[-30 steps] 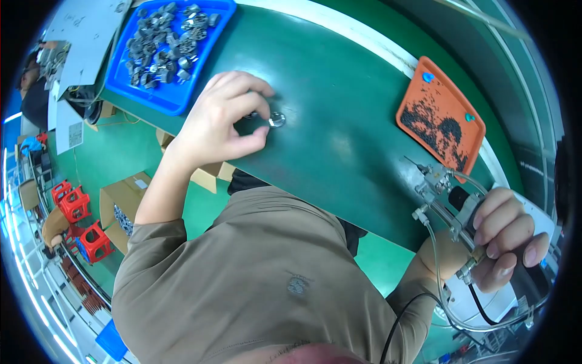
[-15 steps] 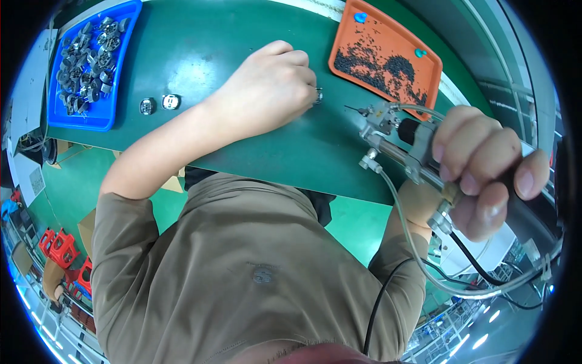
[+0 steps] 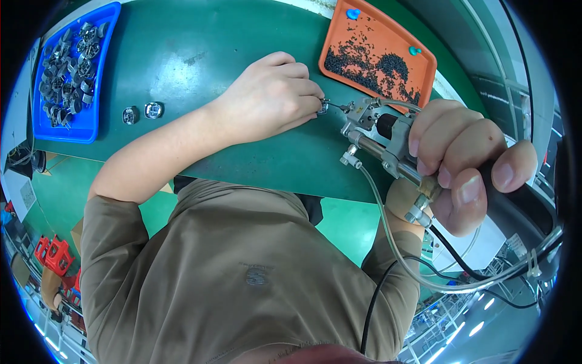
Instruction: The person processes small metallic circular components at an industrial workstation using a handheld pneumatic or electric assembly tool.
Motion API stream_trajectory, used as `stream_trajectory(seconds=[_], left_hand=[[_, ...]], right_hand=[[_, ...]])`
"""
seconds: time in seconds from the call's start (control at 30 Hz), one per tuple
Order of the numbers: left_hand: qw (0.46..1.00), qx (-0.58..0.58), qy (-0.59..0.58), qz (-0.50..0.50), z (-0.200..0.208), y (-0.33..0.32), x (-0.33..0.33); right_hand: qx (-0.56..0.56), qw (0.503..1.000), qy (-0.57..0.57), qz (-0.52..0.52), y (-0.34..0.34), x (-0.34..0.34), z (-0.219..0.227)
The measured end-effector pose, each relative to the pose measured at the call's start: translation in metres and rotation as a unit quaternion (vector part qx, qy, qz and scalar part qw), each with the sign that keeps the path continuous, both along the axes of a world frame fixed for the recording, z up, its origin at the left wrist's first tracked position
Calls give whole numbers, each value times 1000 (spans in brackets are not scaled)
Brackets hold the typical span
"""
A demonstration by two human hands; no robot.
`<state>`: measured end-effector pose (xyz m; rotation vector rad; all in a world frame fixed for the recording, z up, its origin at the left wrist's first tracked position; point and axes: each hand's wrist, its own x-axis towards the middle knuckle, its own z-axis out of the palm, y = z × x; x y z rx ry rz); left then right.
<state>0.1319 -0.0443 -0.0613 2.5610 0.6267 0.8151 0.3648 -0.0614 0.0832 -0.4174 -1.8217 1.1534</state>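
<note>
My left hand (image 3: 276, 94) rests on the green tabletop, its fingers closed round a small round metal part (image 3: 325, 107). Only that part's right side shows past the fingertips. A metal dispensing valve (image 3: 381, 150) with a thin needle tip is gripped in my right hand (image 3: 464, 158). The needle points left and reaches the part at my left fingertips; whether it touches cannot be made out. A clear hose (image 3: 394, 233) and a black cable (image 3: 454, 258) run from the valve. Two similar round parts (image 3: 153, 110) (image 3: 130, 115) lie left of my left forearm.
At the far left a blue tray (image 3: 91, 132) holds many grey and metal parts. An orange tray (image 3: 374, 27), with many tiny black pieces and two blue-green knobs, stands beyond the valve. The tabletop's front edge (image 3: 242, 178) runs before my body. Red stools (image 3: 59, 255) stand on the floor.
My right hand has brought the valve leftward, so its needle now reaches the part in my left hand. The left hand keeps its hold. The whole view has shifted slightly.
</note>
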Motion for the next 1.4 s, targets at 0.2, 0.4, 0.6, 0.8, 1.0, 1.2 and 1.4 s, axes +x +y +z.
stream_trajectory(seconds=[0.2,0.4,0.6,0.8,1.0,1.2,1.4], left_hand=[[1000,1,2,9,2,-1,-1],[1000,11,14,7,1,-2,1],[999,20,29,2,8,0,3],[1000,-2,27,7,4,1,-3],[1000,8,-8,-16,1,3,0],[999,8,-30,-17,-6,8,-2],[999,5,-28,-18,-6,6,0]], right_hand=[[9,1000,3,12,4,-3,-4],[8,1000,5,23,7,-4,-8],[-35,998,47,-13,7,-19,-12],[-35,997,52,-39,2,-26,-15],[19,998,51,-27,-15,15,21],[-6,1000,16,-23,-8,10,17],[-31,999,24,10,-3,12,8]])
